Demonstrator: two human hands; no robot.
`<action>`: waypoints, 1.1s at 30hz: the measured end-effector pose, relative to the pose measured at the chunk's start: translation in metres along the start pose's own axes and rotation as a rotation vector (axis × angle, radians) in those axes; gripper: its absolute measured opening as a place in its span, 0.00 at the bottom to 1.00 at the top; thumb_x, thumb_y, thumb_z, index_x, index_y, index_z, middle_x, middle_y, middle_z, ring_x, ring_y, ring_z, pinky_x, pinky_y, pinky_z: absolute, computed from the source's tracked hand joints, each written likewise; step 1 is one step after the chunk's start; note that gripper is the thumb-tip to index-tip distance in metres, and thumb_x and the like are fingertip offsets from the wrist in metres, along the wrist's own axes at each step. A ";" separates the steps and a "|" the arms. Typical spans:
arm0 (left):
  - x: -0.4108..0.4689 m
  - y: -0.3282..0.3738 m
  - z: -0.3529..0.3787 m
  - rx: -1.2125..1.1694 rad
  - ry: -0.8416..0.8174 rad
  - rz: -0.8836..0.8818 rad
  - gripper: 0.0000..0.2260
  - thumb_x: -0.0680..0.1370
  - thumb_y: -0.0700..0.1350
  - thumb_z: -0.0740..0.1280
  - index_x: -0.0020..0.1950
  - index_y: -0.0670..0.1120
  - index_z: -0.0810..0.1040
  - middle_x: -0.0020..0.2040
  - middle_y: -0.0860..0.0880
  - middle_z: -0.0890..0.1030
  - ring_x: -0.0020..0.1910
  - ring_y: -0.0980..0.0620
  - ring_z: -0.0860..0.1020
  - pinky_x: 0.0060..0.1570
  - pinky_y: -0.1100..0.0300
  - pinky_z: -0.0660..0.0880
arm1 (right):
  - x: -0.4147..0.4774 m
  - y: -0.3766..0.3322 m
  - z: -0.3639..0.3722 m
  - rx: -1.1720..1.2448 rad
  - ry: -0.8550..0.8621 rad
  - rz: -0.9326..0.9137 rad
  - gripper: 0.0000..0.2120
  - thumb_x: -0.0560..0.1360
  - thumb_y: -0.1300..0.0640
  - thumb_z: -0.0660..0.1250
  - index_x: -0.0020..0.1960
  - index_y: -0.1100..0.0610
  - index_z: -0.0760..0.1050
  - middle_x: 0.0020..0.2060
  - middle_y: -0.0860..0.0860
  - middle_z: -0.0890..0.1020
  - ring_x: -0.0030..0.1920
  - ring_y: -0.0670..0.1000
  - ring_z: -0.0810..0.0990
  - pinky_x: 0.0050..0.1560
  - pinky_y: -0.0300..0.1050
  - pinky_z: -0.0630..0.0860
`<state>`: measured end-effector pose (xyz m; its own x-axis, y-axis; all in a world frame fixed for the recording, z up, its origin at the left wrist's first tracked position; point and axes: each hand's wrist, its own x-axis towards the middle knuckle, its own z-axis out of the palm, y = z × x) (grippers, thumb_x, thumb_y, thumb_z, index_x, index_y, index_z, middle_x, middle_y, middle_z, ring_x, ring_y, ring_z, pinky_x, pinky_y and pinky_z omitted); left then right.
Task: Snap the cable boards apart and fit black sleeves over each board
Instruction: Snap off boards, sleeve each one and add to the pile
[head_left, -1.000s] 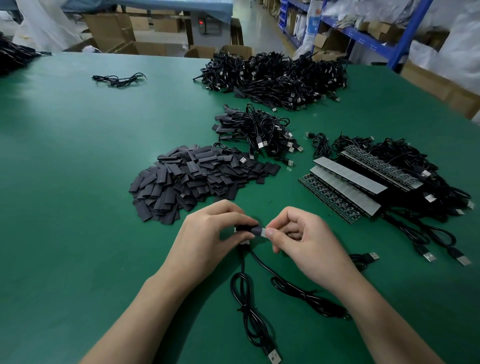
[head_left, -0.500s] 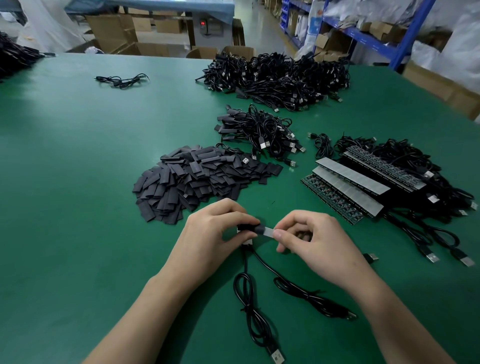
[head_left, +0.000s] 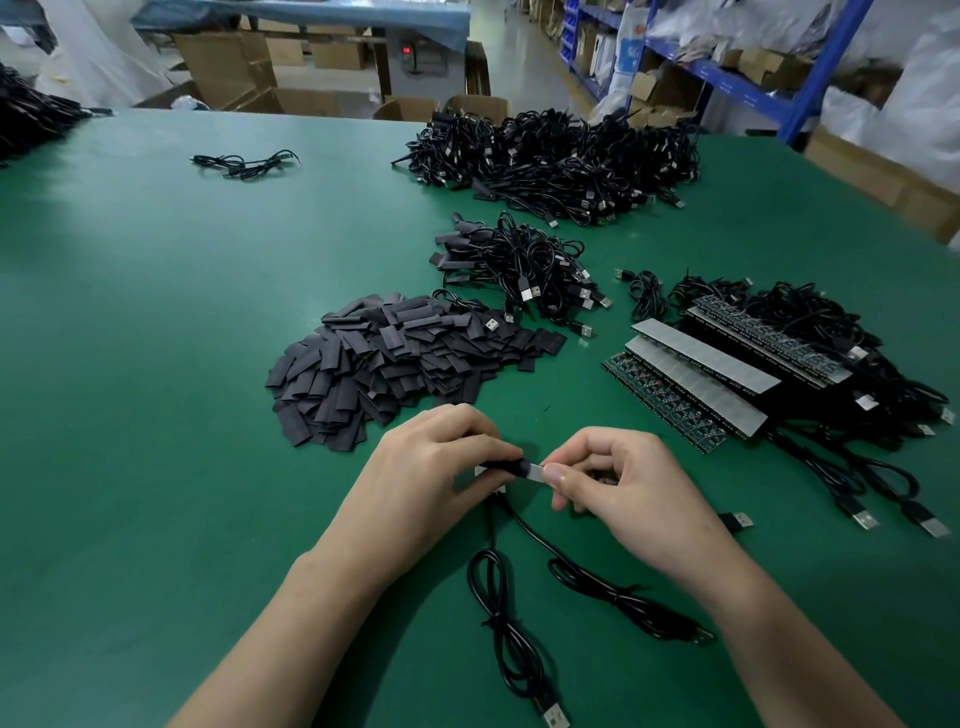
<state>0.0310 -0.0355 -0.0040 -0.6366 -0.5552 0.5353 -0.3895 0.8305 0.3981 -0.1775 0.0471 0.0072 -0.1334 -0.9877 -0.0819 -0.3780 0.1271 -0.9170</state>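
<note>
My left hand (head_left: 431, 478) pinches a black sleeve (head_left: 506, 466) just above the green table. My right hand (head_left: 623, 488) pinches the grey end of a small cable board (head_left: 534, 471) that sticks out of the sleeve's right side. A second white board end shows under my left thumb. Two bundled black USB cables (head_left: 498, 613) trail from the hands toward me. A heap of loose black sleeves (head_left: 384, 358) lies just beyond my hands. Unsnapped board strips (head_left: 691, 374) with cables lie to the right.
A small pile of sleeved cables (head_left: 519, 265) sits beyond the sleeve heap, a large cable pile (head_left: 556, 156) farther back. One loose cable (head_left: 244, 162) lies at the far left. Cardboard boxes and blue shelving (head_left: 810, 78) border the table's (head_left: 156, 364) far and right edges.
The hands have drawn slightly apart. More of the grey board now shows between the sleeve and my right fingers than a second ago.
</note>
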 end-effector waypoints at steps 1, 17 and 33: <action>0.000 0.000 0.000 0.013 0.003 0.015 0.07 0.75 0.45 0.78 0.52 0.48 0.88 0.47 0.53 0.82 0.45 0.53 0.81 0.46 0.55 0.80 | 0.000 0.001 0.000 0.002 -0.001 -0.002 0.06 0.78 0.53 0.73 0.45 0.44 0.83 0.35 0.48 0.87 0.35 0.42 0.80 0.44 0.43 0.77; 0.000 -0.003 0.003 -0.020 0.070 0.078 0.05 0.79 0.51 0.73 0.51 0.52 0.88 0.48 0.56 0.83 0.44 0.54 0.80 0.44 0.55 0.77 | -0.001 0.000 -0.004 -0.112 -0.036 -0.022 0.08 0.81 0.50 0.68 0.44 0.43 0.82 0.35 0.46 0.87 0.33 0.42 0.76 0.44 0.50 0.77; 0.001 0.000 0.005 -0.012 -0.010 0.162 0.04 0.80 0.50 0.74 0.50 0.51 0.87 0.49 0.55 0.82 0.46 0.52 0.80 0.45 0.52 0.76 | 0.002 0.005 -0.003 0.017 -0.051 0.009 0.09 0.81 0.54 0.69 0.45 0.44 0.83 0.34 0.49 0.86 0.33 0.42 0.77 0.40 0.36 0.74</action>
<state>0.0268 -0.0365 -0.0071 -0.6966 -0.4139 0.5860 -0.2736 0.9083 0.3163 -0.1826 0.0456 0.0033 -0.0894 -0.9899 -0.1098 -0.3611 0.1349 -0.9227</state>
